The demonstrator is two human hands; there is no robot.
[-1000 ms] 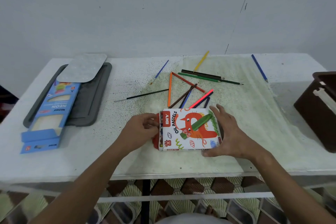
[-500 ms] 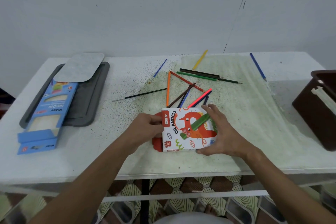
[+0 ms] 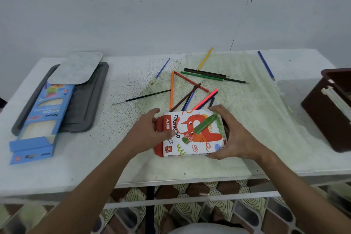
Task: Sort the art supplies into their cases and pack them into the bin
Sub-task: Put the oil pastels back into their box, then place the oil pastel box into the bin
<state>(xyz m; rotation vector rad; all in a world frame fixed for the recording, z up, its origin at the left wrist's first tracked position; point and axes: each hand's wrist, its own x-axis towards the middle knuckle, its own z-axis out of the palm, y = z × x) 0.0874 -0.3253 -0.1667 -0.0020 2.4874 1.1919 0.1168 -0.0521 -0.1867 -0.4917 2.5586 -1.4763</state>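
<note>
Both hands grip the oil pastels box (image 3: pixel 193 135) over the counter (image 3: pixel 95 157): the left hand (image 3: pixel 150 131) curls round its red end with the thumb on top, and the right hand (image 3: pixel 233 135) clasps the opposite edge. Loose coloured pencils (image 3: pixel 191 89) lie just beyond the hands; the brown bin (image 3: pixel 326 112) sits well to the right.

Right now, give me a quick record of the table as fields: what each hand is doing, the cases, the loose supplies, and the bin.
left hand: grips the left, red end of the oil pastels box
right hand: grips the right end of the same box
box position: near the table's front edge, apparently lifted slightly
blue neon case: open, lying at left, partly on a grey tray
coloured pencils: loose, scattered behind the box
bin: dark brown, at the right edge
</note>
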